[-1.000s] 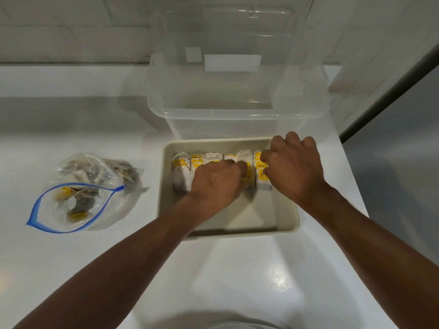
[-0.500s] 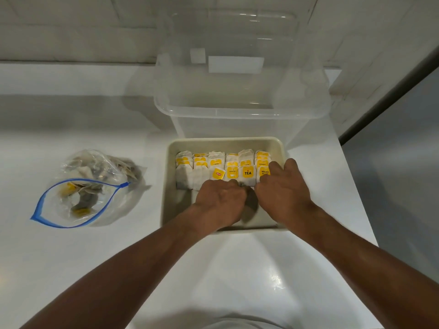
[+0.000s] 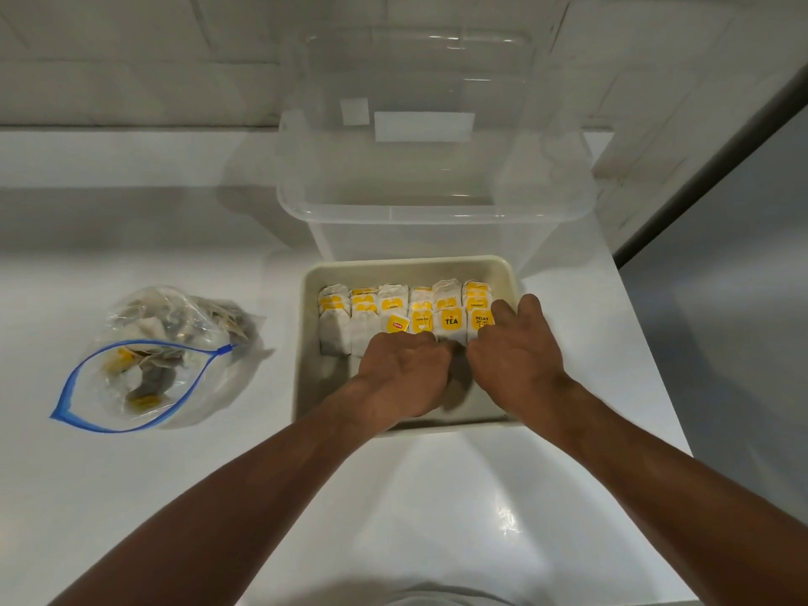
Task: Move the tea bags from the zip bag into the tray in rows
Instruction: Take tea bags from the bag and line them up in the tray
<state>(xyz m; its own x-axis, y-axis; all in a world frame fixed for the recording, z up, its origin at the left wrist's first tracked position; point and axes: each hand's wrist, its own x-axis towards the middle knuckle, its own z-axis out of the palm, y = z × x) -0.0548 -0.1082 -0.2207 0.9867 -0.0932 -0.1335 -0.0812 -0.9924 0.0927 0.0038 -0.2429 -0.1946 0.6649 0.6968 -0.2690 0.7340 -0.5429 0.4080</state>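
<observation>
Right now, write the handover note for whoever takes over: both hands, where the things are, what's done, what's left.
Left hand: inside the tray, fingers curled at the near edge of the tea bags; whether it pinches one is hidden.
Right hand: fingers straight, resting on the right end of the near row.
Done: rows packed against the tray's far wall.
Left: the open zip bag, on the counter left of the tray, holds more tea bags; room shows in the tray's near part.
</observation>
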